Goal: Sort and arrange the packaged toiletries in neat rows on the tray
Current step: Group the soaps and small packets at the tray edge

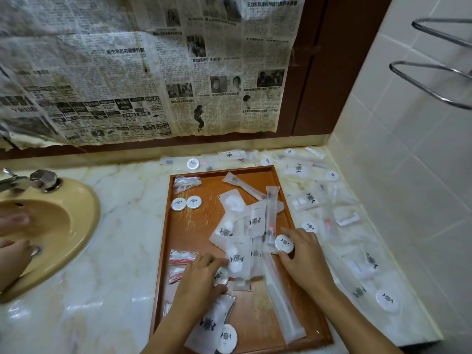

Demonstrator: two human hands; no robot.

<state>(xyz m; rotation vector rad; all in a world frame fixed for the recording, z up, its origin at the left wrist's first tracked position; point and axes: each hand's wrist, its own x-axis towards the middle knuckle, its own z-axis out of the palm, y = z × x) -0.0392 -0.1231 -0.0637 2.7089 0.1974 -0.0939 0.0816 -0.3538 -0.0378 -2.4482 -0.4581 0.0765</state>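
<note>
An orange-brown tray (204, 226) lies on the marble counter with a loose heap of white toiletry packets (237, 223) in its middle. My right hand (301, 254) pinches a round white soap disc (284, 243) at the heap's right edge. My left hand (199, 279) grips another round disc (221, 275) at the heap's lower left, beside a flat packet with a black emblem (237, 256). Two discs (186, 203) sit side by side at the tray's upper left. A long sleeve packet (283, 300) lies along the tray's right side.
Several more packets and discs (332, 200) are scattered over the counter right of and behind the tray. A tan sink (63, 226) with a metal tap (42, 178) is at the left, where another person's hands (12, 241) show. Newspaper covers the wall behind. A tiled wall stands at right.
</note>
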